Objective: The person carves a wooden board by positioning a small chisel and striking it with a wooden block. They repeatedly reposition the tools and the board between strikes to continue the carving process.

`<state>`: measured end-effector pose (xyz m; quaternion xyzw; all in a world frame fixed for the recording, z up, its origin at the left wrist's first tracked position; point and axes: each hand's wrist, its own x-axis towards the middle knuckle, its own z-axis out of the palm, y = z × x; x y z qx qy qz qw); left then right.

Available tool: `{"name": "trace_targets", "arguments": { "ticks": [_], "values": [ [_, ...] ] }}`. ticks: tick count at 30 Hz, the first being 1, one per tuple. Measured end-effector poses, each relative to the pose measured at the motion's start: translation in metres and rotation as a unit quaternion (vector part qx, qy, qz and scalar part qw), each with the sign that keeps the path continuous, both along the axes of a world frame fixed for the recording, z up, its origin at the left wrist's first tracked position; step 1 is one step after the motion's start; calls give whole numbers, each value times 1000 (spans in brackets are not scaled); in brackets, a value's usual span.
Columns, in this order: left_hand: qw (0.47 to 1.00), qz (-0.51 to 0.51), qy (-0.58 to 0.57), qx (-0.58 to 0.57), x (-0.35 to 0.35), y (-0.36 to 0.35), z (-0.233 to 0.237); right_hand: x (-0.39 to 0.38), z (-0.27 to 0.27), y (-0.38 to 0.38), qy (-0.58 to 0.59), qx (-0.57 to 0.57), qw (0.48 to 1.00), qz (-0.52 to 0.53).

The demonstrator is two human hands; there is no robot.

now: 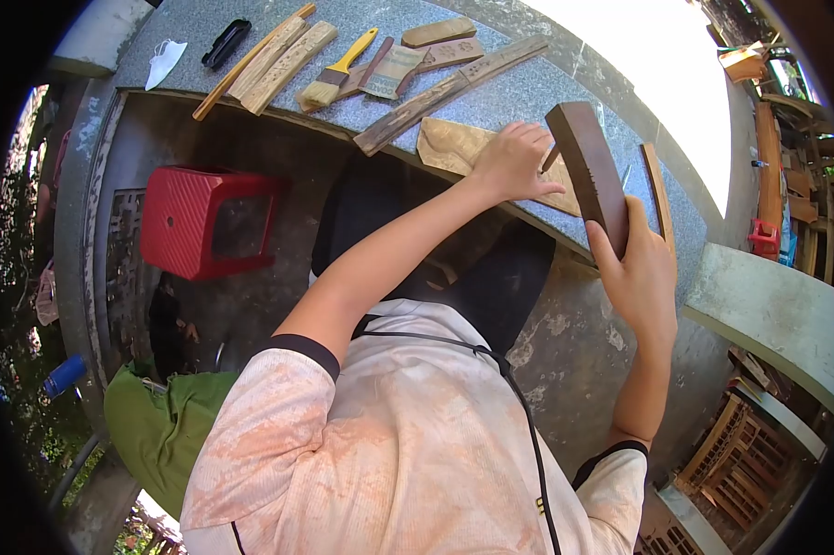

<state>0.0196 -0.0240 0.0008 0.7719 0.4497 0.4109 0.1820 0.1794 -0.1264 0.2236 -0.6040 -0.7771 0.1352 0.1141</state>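
Observation:
My right hand (634,268) is wrapped round the lower end of a dark brown wooden block (588,171), which is raised and tilted over the table's edge. My left hand (517,165) is bent over a flat light-brown wooden board (454,146) lying at the table's front edge. A small dark stick-like piece (551,158) shows beside its fingers; whether they grip it is unclear. Right of the block, a narrow wooden strip (657,199) lies near the table's right end. A long weathered wooden bar (449,92) rests just beyond the board.
On the grey speckled table (278,60) lie a yellow-handled brush (338,74), several wood pieces (288,69), a patterned cloth piece (394,72), a black case (226,44) and a white mask (165,63). A red stool (195,222) stands below at the left. Green cloth (163,421) hangs lower left.

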Motion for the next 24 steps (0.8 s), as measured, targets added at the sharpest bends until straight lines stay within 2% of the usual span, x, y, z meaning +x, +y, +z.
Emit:
{"name": "trace_targets", "arguments": {
  "ticks": [2,3,6,7,10,11,14,15,18,19,20,22,24],
  "values": [
    [1000,3,-4,11,3,5,-3,-5,7,-4,55,34,998,-1],
    [1000,13,-6,21,1,5,-3,-4,-1,-5,137,103,985,28],
    [1000,1,-4,1,4,-5,-3,-6,-7,-3,54,111,992,13],
    [1000,-4,0,-6,3,-1,-2,-1,-1,0,-55,22,998,8],
    [1000,-3,-15,8,2,-2,-5,-2,6,-1,-3,40,999,8],
    [999,3,-28,23,4,1,-6,-3,-1,-3,66,91,993,22],
    [998,23,-21,47,4,0,-6,-5,-15,-2,-9,86,996,-5],
    [1000,3,-20,21,5,3,-7,2,-12,3,-93,-18,995,-14],
    [999,11,-23,35,3,2,-5,13,-15,17,90,-28,995,-30],
    [1000,-7,-18,-9,0,1,0,9,-13,19,164,-63,982,-68],
    [999,2,-31,-9,-1,-2,2,13,-24,22,275,-70,957,-61],
    [998,17,-53,0,0,-1,5,27,-72,46,489,-68,869,-44],
    [994,14,-107,27,2,0,0,45,-105,68,521,-113,845,-41]
  ]
}}
